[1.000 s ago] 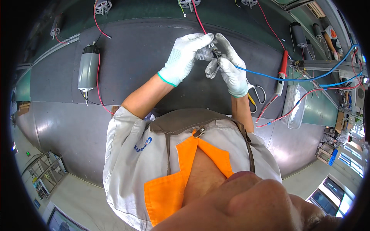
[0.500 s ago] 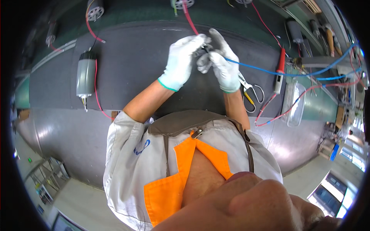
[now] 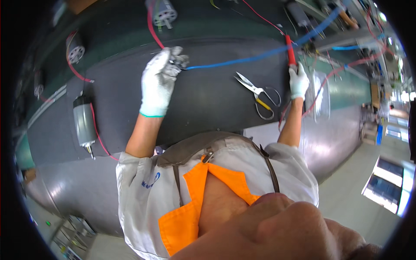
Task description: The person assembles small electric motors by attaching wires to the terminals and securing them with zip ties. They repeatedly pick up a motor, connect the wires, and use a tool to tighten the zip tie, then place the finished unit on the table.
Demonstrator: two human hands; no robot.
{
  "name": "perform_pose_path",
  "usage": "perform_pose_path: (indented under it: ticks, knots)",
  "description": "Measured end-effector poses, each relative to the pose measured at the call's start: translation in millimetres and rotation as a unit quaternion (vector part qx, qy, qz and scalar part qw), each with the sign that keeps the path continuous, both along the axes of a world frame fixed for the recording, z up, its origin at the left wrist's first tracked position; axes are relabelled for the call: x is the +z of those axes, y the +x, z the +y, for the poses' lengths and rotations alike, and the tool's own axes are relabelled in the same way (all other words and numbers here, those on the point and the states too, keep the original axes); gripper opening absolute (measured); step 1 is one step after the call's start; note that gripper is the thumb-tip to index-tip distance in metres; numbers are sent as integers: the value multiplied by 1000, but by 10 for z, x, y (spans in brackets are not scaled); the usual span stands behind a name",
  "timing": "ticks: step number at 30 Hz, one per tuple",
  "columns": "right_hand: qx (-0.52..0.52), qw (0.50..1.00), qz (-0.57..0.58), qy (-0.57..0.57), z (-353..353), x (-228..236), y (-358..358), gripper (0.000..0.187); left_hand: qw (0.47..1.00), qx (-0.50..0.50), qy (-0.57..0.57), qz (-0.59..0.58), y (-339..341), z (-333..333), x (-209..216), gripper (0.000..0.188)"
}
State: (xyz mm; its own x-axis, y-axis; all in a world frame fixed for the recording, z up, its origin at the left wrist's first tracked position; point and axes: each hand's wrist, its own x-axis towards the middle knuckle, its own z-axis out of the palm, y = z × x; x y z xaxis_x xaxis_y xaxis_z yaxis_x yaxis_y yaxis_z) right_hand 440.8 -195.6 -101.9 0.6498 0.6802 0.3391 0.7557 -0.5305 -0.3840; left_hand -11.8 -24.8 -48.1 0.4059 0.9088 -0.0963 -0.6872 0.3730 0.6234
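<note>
My left hand [image 3: 157, 86], in a white glove with dark fingertips, is closed on the end of a blue wire [image 3: 234, 63]. A red wire [image 3: 152, 30] from a motor [image 3: 164, 16] at the far edge runs down to the same fingers; how the two ends meet is hidden by them. Away to the right, my gloved right hand [image 3: 299, 82] is wrapped around a pen-shaped tool [image 3: 290, 50] with a red front part. Scissors [image 3: 258, 92] with one yellow-covered grip lie half open between my hands, touched by neither.
A grey cylindrical motor [image 3: 85, 122] with a red wire lies at the left of the dark mat [image 3: 208, 99]. Another motor [image 3: 75, 48] lies farther back. A clear plastic tray [image 3: 321, 97] and a pink cord [image 3: 333, 80] are just beyond my right hand.
My right hand has left the wire ends and moved right, taking hold of the red pen-shaped tool. My left hand keeps the wire. The whole view has shifted, uncovering the scissors.
</note>
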Motion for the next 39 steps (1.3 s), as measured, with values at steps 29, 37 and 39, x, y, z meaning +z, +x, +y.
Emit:
perform_pose_path:
  ticks: [29,37,39]
  knots:
    - [116,971,-173,-118,28,677,-824,73,995,-88,-46,-22,274,47,-352,28]
    - [509,642,560,125,576,983,-2212,43,906,42,230,354,-137,392,-432,27]
    - [441,715,510,182,551,1206,-2110,40,755,207,249,571,-716,651,-356,27]
